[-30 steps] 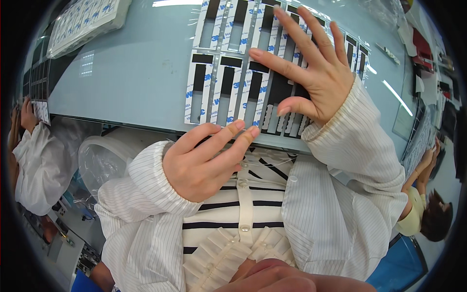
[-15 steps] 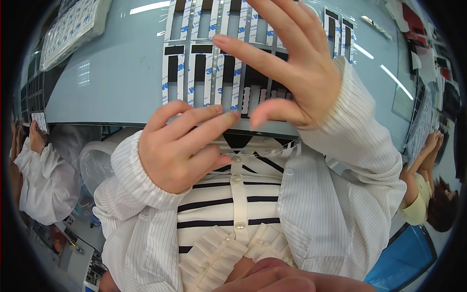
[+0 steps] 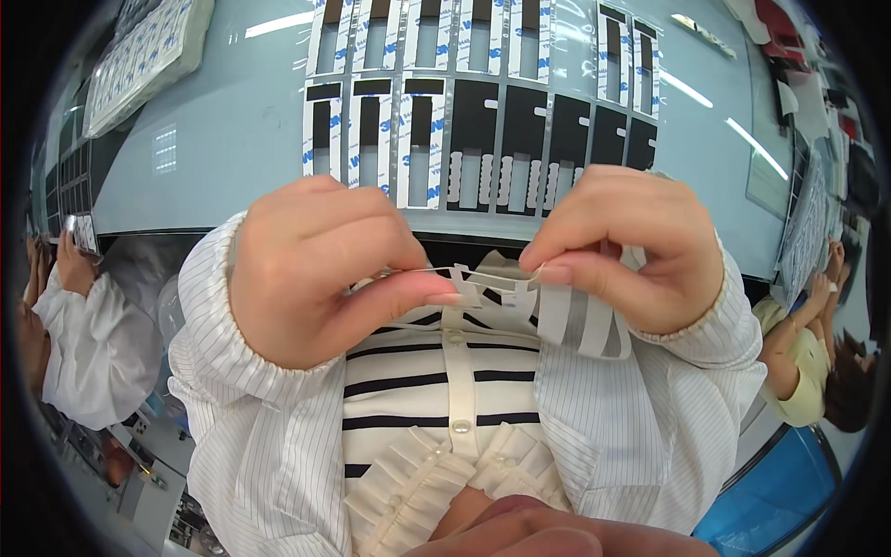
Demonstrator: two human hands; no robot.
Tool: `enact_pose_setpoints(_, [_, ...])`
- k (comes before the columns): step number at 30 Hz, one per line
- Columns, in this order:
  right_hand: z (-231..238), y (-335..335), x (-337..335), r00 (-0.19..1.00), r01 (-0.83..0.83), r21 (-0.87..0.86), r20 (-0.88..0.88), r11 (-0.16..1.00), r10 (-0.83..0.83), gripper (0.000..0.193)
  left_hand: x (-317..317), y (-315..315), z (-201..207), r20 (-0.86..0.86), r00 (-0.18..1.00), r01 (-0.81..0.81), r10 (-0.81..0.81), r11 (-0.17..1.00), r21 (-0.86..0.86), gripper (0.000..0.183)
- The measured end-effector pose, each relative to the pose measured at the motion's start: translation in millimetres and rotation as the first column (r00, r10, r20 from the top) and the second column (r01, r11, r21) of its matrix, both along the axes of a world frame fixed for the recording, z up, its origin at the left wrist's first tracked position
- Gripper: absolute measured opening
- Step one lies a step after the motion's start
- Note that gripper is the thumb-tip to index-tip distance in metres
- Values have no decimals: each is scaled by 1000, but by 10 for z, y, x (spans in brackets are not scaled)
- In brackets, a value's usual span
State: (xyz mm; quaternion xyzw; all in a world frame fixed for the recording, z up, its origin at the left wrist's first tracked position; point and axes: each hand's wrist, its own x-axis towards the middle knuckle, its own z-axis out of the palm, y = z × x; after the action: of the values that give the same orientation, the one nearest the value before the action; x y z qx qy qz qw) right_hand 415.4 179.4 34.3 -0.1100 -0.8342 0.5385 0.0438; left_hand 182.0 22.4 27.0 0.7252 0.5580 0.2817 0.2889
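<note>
My left hand (image 3: 320, 269) and my right hand (image 3: 636, 246) are both closed, thumb against fingers. Between them, just in front of the table edge, they pinch a thin white die-cut sheet (image 3: 497, 281) by its two sides. Slots and narrow bars show in the sheet, and its striped end (image 3: 583, 320) hangs below my right fingers. On the table beyond my hands lie flat black panels in rows. Some carry white-and-blue adhesive backing (image 3: 424, 139). Others nearer my right hand are bare black panels (image 3: 475, 121) with small pale tabs and wavy-edged grey strips.
A stack of white-and-blue sheets (image 3: 148, 60) lies at the far left of the glassy table (image 3: 237, 139). Two more backed panels (image 3: 613, 60) lie at the far right. Co-workers sit at both sides, one in a white sleeve (image 3: 102, 325), another in a yellow top (image 3: 803, 371).
My right hand, earlier spread over the panels, has come back toward me and closed on the sheet. My left hand has turned and closed on its other side. The panels behind are now uncovered.
</note>
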Motion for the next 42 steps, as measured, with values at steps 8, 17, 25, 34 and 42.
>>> enact_pose_setpoints(8, [8,-93,-31,967,254,-715,179,651,-181,12,-5,-22,-181,508,859,35,56,985,-168,19])
enact_pose_setpoints(17, [-274,-263,-31,979,0,-701,145,714,142,16,53,92,-126,583,807,149,-92,988,-51,21])
enact_pose_setpoints(25, [-202,-203,-15,978,-26,-530,162,848,131,21,64,80,-88,709,704,205,-32,966,-160,13])
enact_pose_setpoints(34, [125,-43,71,972,148,-372,224,916,-66,32,13,54,-107,612,791,148,27,961,-233,14])
enact_pose_setpoints(42, [-72,-234,72,994,105,-250,-8,963,-110,12,24,63,-89,573,819,132,39,958,-253,16])
